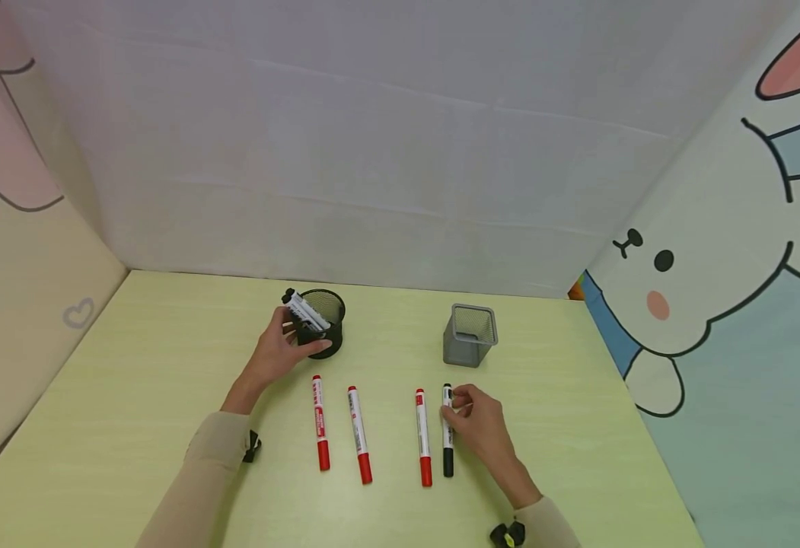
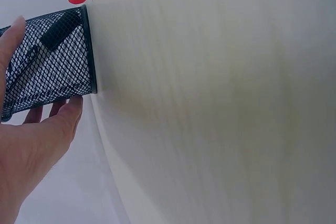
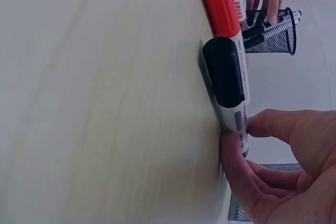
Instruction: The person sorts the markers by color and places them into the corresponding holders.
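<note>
My left hand (image 1: 278,356) grips a round black mesh pen cup (image 1: 335,335), thumb at the front and fingers round its left side. White markers with black ends (image 1: 308,310) lean inside it, and a dark cap shows through the mesh in the left wrist view. On the table to the right, my right hand (image 1: 483,423) pinches a black-capped whiteboard marker (image 1: 448,457) between thumb and index finger. Its cap (image 3: 224,69) points toward the near edge. Right beside this marker lies a red-capped one (image 1: 423,434).
Two more red-capped markers, one on the left (image 1: 320,422) and one nearer the middle (image 1: 359,434), lie on the pale table (image 1: 167,380). Behind my right hand stands a square grey mesh cup (image 1: 464,352). A white wall (image 1: 372,152) closes off the back.
</note>
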Motion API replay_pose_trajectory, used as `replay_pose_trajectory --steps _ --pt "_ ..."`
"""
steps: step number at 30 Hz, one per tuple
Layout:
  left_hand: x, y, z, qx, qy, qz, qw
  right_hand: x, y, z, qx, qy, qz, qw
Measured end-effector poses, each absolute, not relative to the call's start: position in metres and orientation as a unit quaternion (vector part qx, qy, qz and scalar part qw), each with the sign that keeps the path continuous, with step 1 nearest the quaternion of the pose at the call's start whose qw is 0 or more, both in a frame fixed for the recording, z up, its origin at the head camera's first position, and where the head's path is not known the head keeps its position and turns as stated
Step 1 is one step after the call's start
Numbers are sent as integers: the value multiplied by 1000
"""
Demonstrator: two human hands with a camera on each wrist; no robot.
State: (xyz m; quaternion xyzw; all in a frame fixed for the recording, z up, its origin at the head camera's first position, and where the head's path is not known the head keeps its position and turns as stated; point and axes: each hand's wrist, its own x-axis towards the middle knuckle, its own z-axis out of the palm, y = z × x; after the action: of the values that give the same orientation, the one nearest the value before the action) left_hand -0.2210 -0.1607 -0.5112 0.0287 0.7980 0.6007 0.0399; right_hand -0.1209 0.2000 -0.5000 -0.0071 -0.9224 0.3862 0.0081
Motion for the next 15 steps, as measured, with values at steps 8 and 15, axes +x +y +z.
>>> replay_pose_trajectory --steps 8,15 --pt "-220 -160 -510 30 797 602 39 -124 202 -500 -15 -920 392 -5" --pt "-220 -160 -509 27 796 603 42 -125 203 -501 -11 -916 400 -4"
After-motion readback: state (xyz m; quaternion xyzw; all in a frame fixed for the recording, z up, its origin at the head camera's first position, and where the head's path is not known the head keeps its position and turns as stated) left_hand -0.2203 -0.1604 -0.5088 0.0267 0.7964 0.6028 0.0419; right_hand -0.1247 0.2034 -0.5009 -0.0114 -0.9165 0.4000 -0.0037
